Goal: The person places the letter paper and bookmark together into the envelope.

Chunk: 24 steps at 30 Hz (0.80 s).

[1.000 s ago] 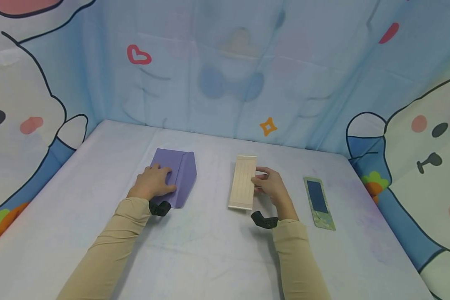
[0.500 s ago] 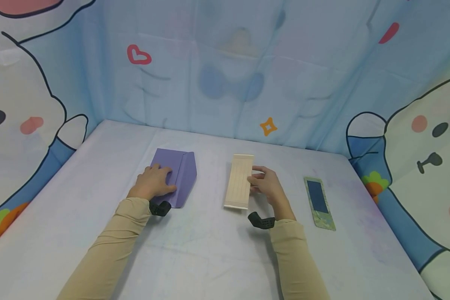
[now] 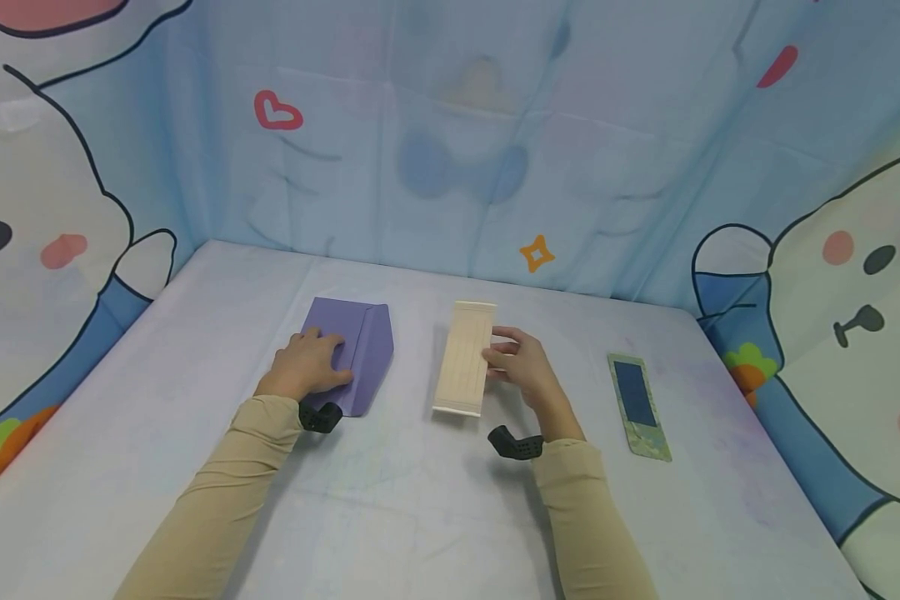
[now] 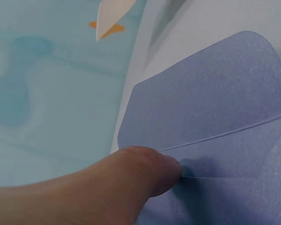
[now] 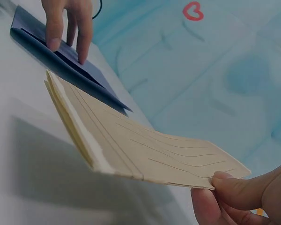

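Note:
My left hand [image 3: 302,365] rests on a purple envelope [image 3: 373,346] lying on the table, its flap unfolded toward the right. In the left wrist view, the thumb [image 4: 152,168] touches the envelope near the flap's crease. A dark gap runs along the envelope [image 5: 25,42] in the right wrist view, beside the left hand's lowered fingertips. My right hand [image 3: 527,365] pinches a folded sheet of cream lined letter paper [image 3: 465,358] by its right edge. The paper is held above the table, its shadow beneath it, several layers showing at one end [image 5: 68,124].
A flat green card with a dark blue panel [image 3: 640,407] lies on the table to the right of my right hand. A white cloth covers the table [image 3: 420,517]. A blue cartoon-printed curtain [image 3: 450,150] hangs behind and along both sides.
My right hand has carried the folded letter paper leftward and slightly away from me, closer to the envelope. The left hand and the envelope have stayed in place.

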Each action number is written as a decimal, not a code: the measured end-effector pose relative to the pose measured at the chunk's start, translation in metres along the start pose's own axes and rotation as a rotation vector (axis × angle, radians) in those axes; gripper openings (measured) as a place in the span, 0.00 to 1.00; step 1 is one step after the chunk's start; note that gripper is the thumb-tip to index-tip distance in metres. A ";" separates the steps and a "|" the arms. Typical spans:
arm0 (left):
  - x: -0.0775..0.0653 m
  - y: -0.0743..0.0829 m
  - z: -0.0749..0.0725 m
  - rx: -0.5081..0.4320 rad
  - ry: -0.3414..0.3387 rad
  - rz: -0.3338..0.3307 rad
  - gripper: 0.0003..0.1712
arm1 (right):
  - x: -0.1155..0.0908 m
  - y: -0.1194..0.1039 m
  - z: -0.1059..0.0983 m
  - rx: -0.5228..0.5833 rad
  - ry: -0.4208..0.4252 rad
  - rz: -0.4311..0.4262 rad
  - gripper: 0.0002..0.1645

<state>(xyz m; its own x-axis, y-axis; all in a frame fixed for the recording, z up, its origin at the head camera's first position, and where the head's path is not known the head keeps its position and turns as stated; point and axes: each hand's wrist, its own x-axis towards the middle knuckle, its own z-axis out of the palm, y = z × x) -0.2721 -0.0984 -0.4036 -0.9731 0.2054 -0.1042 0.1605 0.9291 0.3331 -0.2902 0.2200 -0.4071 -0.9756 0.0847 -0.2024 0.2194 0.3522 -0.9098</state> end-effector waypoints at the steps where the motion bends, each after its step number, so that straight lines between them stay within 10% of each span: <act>1: 0.000 0.000 0.000 0.000 0.001 0.000 0.38 | -0.001 -0.001 0.002 0.005 -0.002 -0.001 0.32; 24: 0.001 0.001 0.001 -0.005 0.002 -0.005 0.38 | -0.010 -0.013 0.030 0.073 -0.032 -0.004 0.32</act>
<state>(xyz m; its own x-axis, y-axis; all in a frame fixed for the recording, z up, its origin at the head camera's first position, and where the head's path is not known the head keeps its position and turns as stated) -0.2726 -0.0966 -0.4042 -0.9743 0.1997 -0.1040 0.1544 0.9286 0.3374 -0.2833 0.1866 -0.4044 -0.9764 0.0531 -0.2093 0.2158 0.2838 -0.9343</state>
